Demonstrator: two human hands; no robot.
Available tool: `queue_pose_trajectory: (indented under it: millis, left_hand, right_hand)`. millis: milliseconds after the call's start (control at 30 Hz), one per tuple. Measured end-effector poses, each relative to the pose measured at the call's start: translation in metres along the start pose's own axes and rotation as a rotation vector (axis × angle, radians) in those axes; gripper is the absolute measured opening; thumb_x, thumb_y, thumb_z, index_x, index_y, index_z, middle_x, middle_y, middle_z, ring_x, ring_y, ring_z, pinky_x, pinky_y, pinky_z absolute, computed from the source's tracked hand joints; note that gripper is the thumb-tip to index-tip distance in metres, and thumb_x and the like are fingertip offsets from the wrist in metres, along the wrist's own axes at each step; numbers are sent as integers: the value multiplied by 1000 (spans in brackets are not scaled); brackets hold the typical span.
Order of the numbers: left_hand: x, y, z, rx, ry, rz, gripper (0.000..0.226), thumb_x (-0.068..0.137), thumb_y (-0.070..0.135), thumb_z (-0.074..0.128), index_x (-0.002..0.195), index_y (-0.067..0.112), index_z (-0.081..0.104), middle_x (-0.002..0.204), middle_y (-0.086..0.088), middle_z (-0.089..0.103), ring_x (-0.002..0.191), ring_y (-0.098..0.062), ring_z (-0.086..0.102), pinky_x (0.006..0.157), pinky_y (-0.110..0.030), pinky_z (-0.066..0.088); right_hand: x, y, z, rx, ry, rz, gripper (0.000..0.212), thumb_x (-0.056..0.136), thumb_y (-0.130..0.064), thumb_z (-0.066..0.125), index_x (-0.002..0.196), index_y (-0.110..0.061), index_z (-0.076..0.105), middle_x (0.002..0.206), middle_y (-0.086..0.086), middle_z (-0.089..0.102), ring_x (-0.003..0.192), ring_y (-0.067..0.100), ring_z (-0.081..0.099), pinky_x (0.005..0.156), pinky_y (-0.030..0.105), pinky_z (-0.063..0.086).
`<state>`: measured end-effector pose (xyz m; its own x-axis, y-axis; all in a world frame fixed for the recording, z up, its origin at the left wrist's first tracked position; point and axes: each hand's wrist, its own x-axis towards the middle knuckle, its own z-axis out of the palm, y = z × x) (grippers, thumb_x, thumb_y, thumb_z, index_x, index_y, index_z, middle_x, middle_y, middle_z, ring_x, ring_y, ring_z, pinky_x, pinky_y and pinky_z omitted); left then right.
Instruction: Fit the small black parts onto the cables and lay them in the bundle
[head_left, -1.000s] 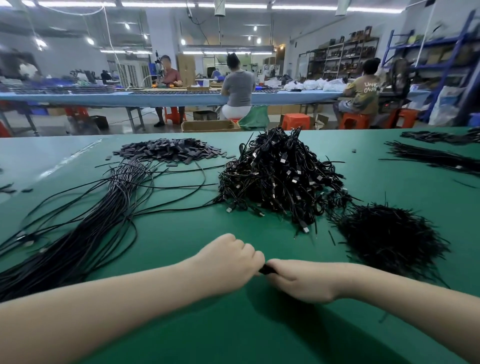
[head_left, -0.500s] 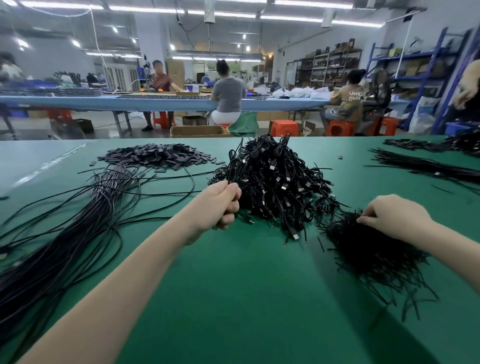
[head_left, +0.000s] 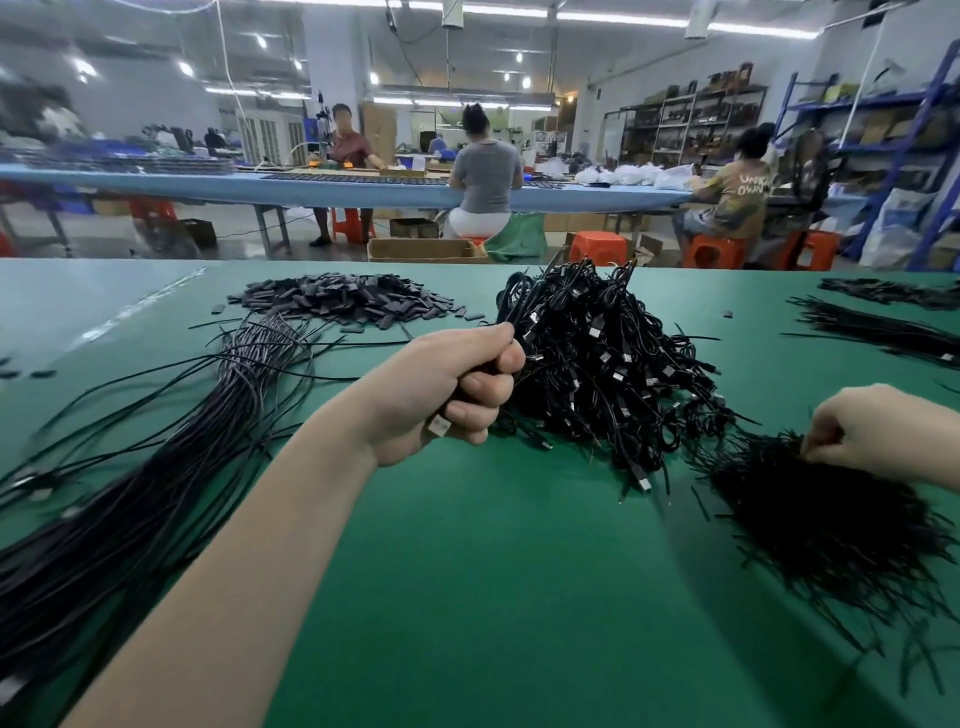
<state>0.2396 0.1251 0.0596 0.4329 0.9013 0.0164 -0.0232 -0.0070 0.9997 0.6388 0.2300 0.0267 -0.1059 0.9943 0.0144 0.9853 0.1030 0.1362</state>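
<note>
A tangled heap of black cables with metal plugs (head_left: 613, 358) lies in the middle of the green table (head_left: 493, 571). My left hand (head_left: 457, 389) grips a cable at the heap's left edge; a silver plug end shows below the fist. At the right lies a pile of thin black tube pieces (head_left: 821, 525). My right hand (head_left: 878, 431) pinches at the top of that pile with curled fingers. A long bundle of straight black cables (head_left: 156, 467) stretches along the left side of the table.
A flat heap of small dark rectangular parts (head_left: 343, 301) lies at the back left. More cable bundles (head_left: 883, 327) lie at the far right. Beyond the table, people sit at a long blue workbench (head_left: 311, 187) with orange stools and cardboard boxes.
A second ago both hands met near the front edge over a small black part. They then parted: the left went to the cable heap and gripped a cable, the right to the tube pile.
</note>
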Motion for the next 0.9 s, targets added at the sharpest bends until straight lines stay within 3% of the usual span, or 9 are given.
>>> queue_pose_trajectory:
  millis: [100, 167, 233, 367, 467, 567, 633, 800, 900]
  left_hand:
    - [-1, 1, 1, 54, 29, 14, 33, 103, 38, 36, 74, 24, 46, 58, 10, 27, 44, -7, 21, 49, -20, 35]
    - [0, 0, 4, 108, 66, 16, 32, 103, 37, 35, 76, 23, 45, 58, 10, 28, 44, -8, 21, 49, -20, 31]
    - [2, -2, 9, 212, 118, 14, 31, 103, 36, 34, 78, 22, 43, 57, 10, 30, 44, -8, 21, 49, -22, 24]
    - [6, -7, 25, 545, 241, 29, 31, 103, 36, 33, 79, 18, 39, 56, 12, 37, 43, -7, 31, 45, -19, 30]
    - [9, -12, 33, 959, 361, 63, 36, 102, 38, 34, 74, 17, 35, 66, 4, 49, 53, -14, 44, 48, -29, 35]
    - [10, -14, 36, 1125, 379, 69, 31, 102, 40, 33, 77, 23, 36, 72, 4, 51, 61, -14, 50, 49, -30, 33]
    - [11, -15, 34, 1142, 363, 58, 27, 103, 38, 33, 81, 22, 38, 73, 5, 50, 63, -13, 50, 51, -30, 35]
    - [13, -14, 30, 946, 321, 17, 33, 102, 41, 35, 77, 19, 39, 70, 0, 50, 56, -16, 46, 52, -31, 36]
    - [14, -16, 32, 966, 298, 45, 31, 102, 41, 35, 79, 21, 41, 69, 1, 51, 55, -15, 46, 51, -31, 36]
  right_hand:
    - [-5, -10, -13, 108, 76, -72, 20, 78, -37, 76, 63, -39, 63, 70, -22, 64, 67, -4, 58, 59, 18, 47]
    - [-13, -28, -23, 235, 259, -119, 10, 80, -34, 74, 74, -28, 69, 72, -17, 66, 65, -6, 56, 56, 10, 37]
    - [-31, -61, -37, 536, 473, -212, 9, 77, -35, 73, 81, -28, 71, 69, -22, 65, 62, -5, 61, 58, 8, 41]
    - [-72, -147, -62, 987, 534, -550, 12, 72, -35, 72, 84, -37, 68, 79, -26, 70, 70, -4, 68, 65, 6, 50]
    - [-73, -185, -68, 1047, 531, -645, 17, 77, -23, 76, 81, -37, 69, 79, -23, 70, 71, 0, 68, 66, 9, 51]
    - [-67, -200, -69, 1027, 541, -640, 20, 80, -18, 76, 80, -36, 69, 76, -19, 71, 69, 1, 68, 67, 16, 54]
    - [-67, -202, -68, 964, 562, -641, 18, 81, -19, 74, 80, -36, 69, 75, -18, 70, 68, 2, 66, 67, 18, 54]
    - [-68, -200, -68, 912, 655, -626, 12, 81, -18, 75, 83, -30, 71, 73, -21, 68, 67, -1, 63, 61, 6, 44]
    - [-68, -201, -69, 958, 608, -616, 15, 80, -18, 76, 80, -32, 71, 70, -19, 69, 65, -2, 64, 60, 5, 43]
